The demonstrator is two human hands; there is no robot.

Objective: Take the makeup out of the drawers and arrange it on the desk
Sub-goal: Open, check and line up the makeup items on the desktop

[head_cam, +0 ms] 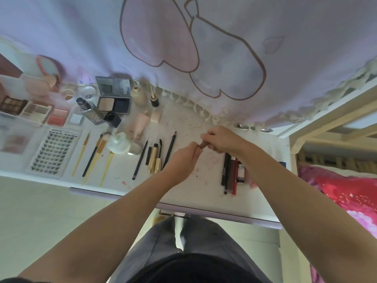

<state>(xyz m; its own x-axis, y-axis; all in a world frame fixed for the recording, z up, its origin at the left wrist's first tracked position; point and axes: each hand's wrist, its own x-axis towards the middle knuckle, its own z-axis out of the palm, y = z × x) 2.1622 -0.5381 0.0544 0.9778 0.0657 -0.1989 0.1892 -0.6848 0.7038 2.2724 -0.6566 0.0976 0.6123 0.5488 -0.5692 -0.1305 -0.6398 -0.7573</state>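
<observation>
Both my hands meet over the middle of the white desk (200,193). My left hand (183,160) and my right hand (220,139) each pinch one end of a small brownish lipstick tube (202,145) held just above the desk. To the right of my hands lies a row of lip pencils and lip tubes (232,172). To the left lie a gold mascara (153,160), a spoolie and dark eye pencils (169,150). Further left are several brushes (95,154) and a lash tray (53,153).
At the back left stand an open compact (114,103), a foundation bottle (89,112), eyeshadow and blush palettes (36,112), a white jar (118,142) and a pink mirror. A printed curtain hangs behind the desk. A bed with red bedding (350,197) is at the right.
</observation>
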